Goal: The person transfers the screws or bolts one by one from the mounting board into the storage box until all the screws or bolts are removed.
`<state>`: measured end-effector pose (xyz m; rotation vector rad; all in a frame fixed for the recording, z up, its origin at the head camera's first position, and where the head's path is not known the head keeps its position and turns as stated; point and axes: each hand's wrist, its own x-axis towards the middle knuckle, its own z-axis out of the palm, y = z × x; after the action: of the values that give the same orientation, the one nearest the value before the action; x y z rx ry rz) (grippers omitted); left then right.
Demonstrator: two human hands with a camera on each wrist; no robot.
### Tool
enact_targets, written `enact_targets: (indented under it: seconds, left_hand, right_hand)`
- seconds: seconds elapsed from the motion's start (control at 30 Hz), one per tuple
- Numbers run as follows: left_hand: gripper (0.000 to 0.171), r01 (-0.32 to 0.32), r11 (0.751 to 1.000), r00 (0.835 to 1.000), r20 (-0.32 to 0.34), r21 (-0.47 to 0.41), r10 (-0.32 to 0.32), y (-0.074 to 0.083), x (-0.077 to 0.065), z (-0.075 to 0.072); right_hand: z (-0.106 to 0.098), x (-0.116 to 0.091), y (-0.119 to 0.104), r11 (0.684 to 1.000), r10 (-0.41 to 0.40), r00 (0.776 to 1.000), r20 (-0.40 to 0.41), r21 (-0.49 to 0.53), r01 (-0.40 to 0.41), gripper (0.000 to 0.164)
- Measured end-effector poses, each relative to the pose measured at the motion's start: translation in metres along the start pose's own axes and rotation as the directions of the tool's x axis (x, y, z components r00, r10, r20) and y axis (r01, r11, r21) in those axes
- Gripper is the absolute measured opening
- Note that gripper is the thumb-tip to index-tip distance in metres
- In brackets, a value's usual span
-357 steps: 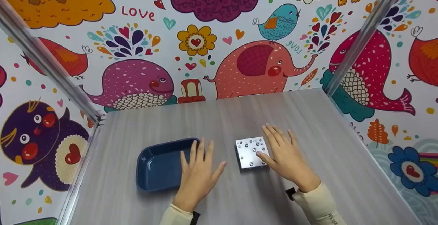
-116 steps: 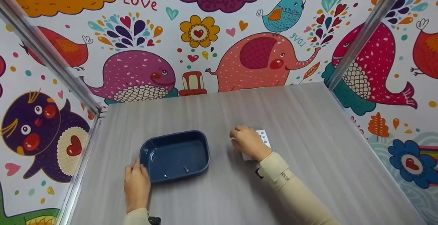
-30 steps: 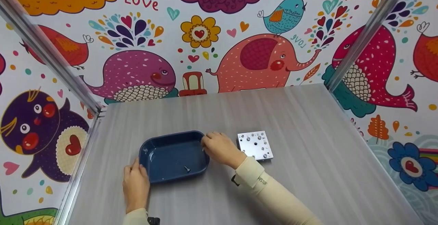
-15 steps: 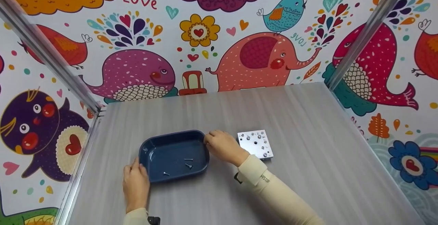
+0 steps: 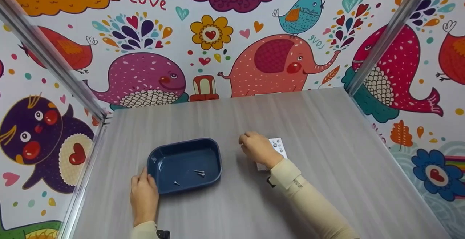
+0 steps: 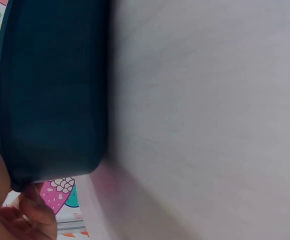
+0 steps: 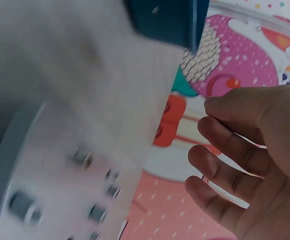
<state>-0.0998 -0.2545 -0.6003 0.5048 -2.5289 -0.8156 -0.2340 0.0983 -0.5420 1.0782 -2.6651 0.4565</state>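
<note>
In the head view my left hand (image 5: 144,199) grips the left rim of a dark blue tray (image 5: 170,164). The left wrist view shows the thumb and curled fingers on either side of the tray's rim corner (image 6: 17,185). Several small metal screws (image 5: 200,173) lie inside the tray. My right hand (image 5: 261,149) hovers over a silver metal block (image 5: 279,145), covering much of it. Loosely bent fingers (image 7: 212,167) show in the right wrist view, with nothing between them and the thumb. Several screws (image 7: 98,213) stand up from the block's face (image 7: 49,175).
Tray and block stand on a grey wood-grain table (image 5: 232,202), the block to the right of the tray. Walls with cartoon prints (image 5: 269,64) enclose the back and sides. Metal corner posts (image 5: 385,46) rise at the back corners.
My right hand has moved from the tray's right rim back over the block. More screws lie in the tray than 3.9 s ago. My left hand has stayed at the tray's left since then.
</note>
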Motion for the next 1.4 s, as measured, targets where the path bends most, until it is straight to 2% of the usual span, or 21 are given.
enact_targets:
  seconds: [0.23, 0.43, 0.57, 0.77, 1.4]
  left_hand:
    - [0.037, 0.018, 1.000, 1.000, 0.013, -0.002, -0.018, -0.001, 0.000, 0.001]
    - [0.037, 0.006, 1.000, 1.000, -0.006, -0.004, -0.006, 0.000, 0.001, 0.000]
    - [0.037, 0.018, 1.000, 1.000, 0.014, -0.004, -0.018, 0.000, 0.001, -0.001]
    - [0.039, 0.044, 0.999, 0.998, 0.050, 0.005, -0.044, 0.000, 0.000, -0.001]
    - [0.039, 0.030, 1.000, 0.999, 0.043, 0.008, -0.030, -0.001, 0.000, -0.001]
  right_hand:
    - [0.000, -0.009, 0.026, 0.996, 0.073, 0.997, 0.027, -0.048, -0.072, 0.011]
    - [0.004, -0.014, 0.040, 0.994, 0.088, 0.996, -0.003, -0.062, -0.088, 0.013]
    - [0.010, -0.017, 0.045, 0.992, 0.095, 0.995, -0.018, -0.083, -0.096, 0.011]
    - [0.016, -0.022, 0.048, 0.986, 0.118, 0.993, 0.011, -0.118, -0.116, 0.008]
    - [0.009, -0.020, 0.048, 0.983, 0.123, 0.992, 0.026, -0.142, -0.118, 0.004]
